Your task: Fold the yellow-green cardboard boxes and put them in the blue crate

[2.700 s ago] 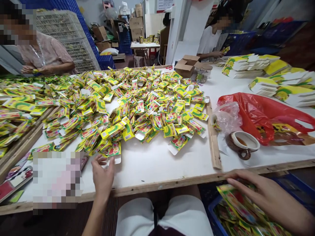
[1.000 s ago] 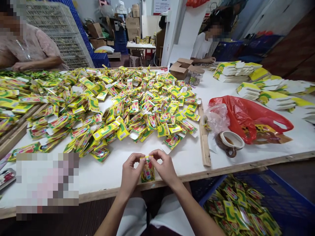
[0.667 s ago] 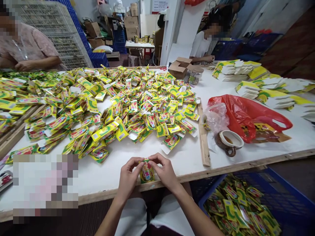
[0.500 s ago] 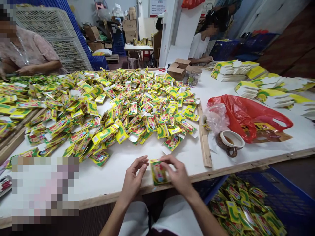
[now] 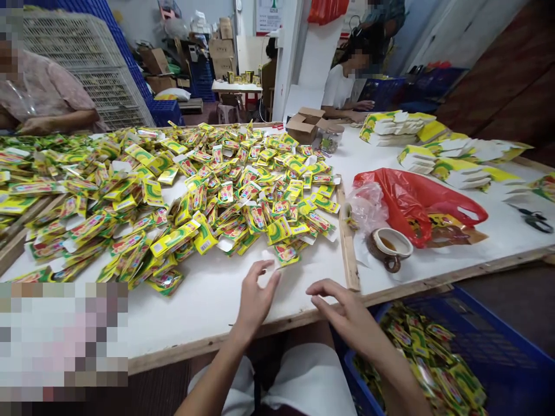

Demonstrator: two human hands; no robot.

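Observation:
My left hand (image 5: 256, 294) hovers over the white tabletop near its front edge, thumb and fingers apart with nothing between them. Just beyond its fingertips lies a small yellow-green box (image 5: 287, 254) with a white flap showing, at the near side of a large pile of similar small boxes (image 5: 225, 193). My right hand (image 5: 340, 303) is at the table's front edge, above the near rim of a blue crate (image 5: 489, 329). Its thumb and fingers are apart and hold nothing. Many yellow-green packets (image 5: 437, 358) lie in that crate.
A wooden strip (image 5: 349, 260) edges the pile on the right. Beyond it are a brown mug (image 5: 384, 251) with liquid, a red plastic bag (image 5: 390, 196), scissors (image 5: 535, 219) and stacked flat cartons (image 5: 463, 170). An open cardboard box (image 5: 306, 124) stands behind. Co-workers sit at far left and back.
The small box that was in my right hand is gone from both hands. My right hand has moved right, towards the crate; my left hand has shifted right, towards the pile's near boxes.

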